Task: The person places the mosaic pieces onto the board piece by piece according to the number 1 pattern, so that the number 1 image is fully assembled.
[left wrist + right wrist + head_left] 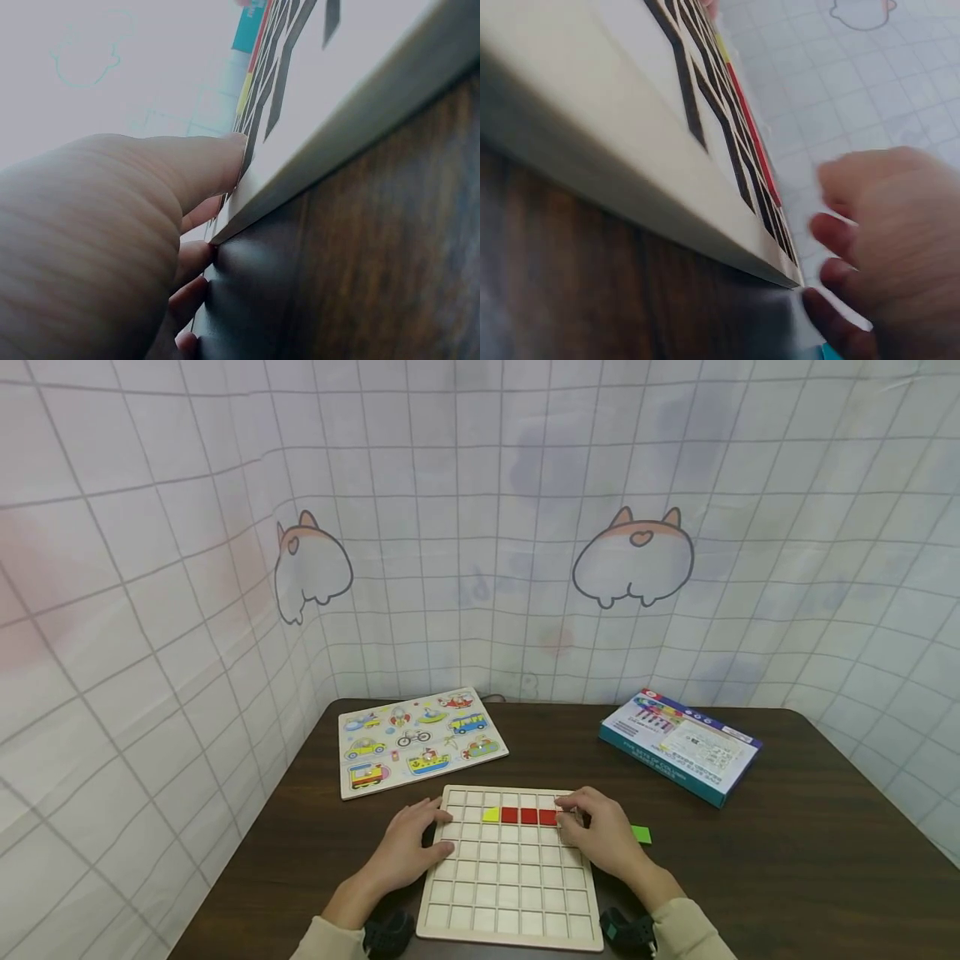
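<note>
A pale wooden grid board [510, 937] with square cells lies on the dark table. In one of its upper rows sit a yellow piece [491, 814] with a cut corner and, to its right, several red square tiles [528, 816]. My left hand [405, 846] rests at the board's left edge, its thumb [217, 161] and fingertips touching the rim. At the upper right of the board is my right hand [603, 831], thumb and forefinger bent close to the rightmost red tile. That hand is blurred in the right wrist view, and whether it pinches anything is unclear.
A bright green piece [641, 834] lies on the table just right of the right hand. A vehicle picture puzzle board [405, 714] is at the back left, and a flat teal-sided box [678, 747] at the back right. Grid-patterned cloth [480, 568] hangs behind the table.
</note>
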`<state>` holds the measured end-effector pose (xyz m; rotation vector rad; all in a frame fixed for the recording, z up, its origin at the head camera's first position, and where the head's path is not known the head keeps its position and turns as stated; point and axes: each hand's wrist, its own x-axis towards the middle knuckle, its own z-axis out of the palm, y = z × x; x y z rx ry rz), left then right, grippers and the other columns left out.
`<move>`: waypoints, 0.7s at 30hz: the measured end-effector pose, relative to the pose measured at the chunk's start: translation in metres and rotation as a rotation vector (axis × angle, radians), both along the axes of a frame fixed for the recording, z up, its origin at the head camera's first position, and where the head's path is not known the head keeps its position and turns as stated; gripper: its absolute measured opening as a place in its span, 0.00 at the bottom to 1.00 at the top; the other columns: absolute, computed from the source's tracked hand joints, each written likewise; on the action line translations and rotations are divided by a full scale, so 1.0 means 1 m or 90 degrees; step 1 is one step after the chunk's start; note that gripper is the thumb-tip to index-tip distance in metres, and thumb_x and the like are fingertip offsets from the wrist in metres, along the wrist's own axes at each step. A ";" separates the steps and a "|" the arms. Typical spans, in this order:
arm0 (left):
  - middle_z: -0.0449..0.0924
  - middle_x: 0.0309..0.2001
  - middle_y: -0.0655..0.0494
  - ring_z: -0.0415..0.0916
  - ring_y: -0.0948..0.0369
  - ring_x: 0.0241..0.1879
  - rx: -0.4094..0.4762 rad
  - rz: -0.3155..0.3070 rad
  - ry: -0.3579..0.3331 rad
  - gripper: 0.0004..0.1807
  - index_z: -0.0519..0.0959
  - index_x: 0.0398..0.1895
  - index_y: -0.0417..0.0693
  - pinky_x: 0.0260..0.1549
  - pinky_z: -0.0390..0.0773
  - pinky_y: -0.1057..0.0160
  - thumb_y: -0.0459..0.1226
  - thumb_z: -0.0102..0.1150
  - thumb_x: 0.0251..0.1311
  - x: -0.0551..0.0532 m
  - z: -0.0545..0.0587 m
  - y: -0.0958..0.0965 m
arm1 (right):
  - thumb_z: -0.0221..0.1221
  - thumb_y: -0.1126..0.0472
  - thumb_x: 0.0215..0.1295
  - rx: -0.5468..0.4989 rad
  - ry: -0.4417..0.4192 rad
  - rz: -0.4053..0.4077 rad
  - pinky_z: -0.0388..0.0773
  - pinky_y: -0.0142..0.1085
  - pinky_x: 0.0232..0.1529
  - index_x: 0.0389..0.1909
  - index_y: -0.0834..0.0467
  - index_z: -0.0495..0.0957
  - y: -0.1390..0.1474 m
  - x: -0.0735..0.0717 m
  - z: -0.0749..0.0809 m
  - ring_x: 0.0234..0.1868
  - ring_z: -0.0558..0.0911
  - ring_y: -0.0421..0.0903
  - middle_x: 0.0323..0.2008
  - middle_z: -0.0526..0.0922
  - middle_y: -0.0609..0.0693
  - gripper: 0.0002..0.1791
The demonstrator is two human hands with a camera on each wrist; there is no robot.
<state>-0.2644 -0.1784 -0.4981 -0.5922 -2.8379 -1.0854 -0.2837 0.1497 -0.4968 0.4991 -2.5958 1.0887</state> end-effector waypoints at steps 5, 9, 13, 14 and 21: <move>0.65 0.69 0.41 0.56 0.42 0.71 -0.002 -0.001 -0.001 0.18 0.79 0.53 0.47 0.69 0.47 0.35 0.42 0.65 0.61 0.000 0.000 0.000 | 0.65 0.63 0.62 -0.040 0.074 -0.019 0.71 0.30 0.27 0.41 0.53 0.85 0.003 0.004 0.003 0.28 0.73 0.42 0.35 0.79 0.38 0.07; 0.64 0.70 0.41 0.56 0.42 0.71 -0.007 0.002 -0.002 0.18 0.79 0.53 0.47 0.69 0.47 0.35 0.42 0.65 0.61 0.000 -0.002 0.001 | 0.65 0.63 0.62 -0.033 0.073 -0.017 0.77 0.31 0.33 0.41 0.54 0.86 0.009 0.006 0.004 0.32 0.76 0.39 0.36 0.82 0.40 0.07; 0.64 0.70 0.41 0.56 0.43 0.71 -0.009 0.002 -0.003 0.18 0.79 0.53 0.48 0.69 0.47 0.35 0.42 0.65 0.61 -0.001 -0.003 0.002 | 0.65 0.62 0.62 -0.028 0.063 -0.033 0.81 0.38 0.40 0.42 0.55 0.86 0.020 0.007 0.004 0.37 0.80 0.39 0.38 0.84 0.41 0.08; 0.64 0.70 0.41 0.56 0.43 0.71 -0.009 0.002 -0.003 0.18 0.79 0.53 0.48 0.69 0.47 0.35 0.42 0.65 0.61 -0.001 -0.002 0.002 | 0.65 0.62 0.62 -0.028 0.063 -0.036 0.82 0.40 0.41 0.42 0.56 0.86 0.024 0.007 0.004 0.39 0.81 0.40 0.38 0.84 0.42 0.08; 0.64 0.70 0.42 0.56 0.43 0.71 -0.009 0.004 -0.001 0.18 0.79 0.53 0.48 0.69 0.47 0.36 0.42 0.65 0.61 -0.001 -0.002 0.000 | 0.67 0.59 0.61 -0.030 0.036 -0.050 0.80 0.52 0.48 0.48 0.58 0.83 0.046 0.008 0.007 0.45 0.82 0.49 0.42 0.84 0.48 0.15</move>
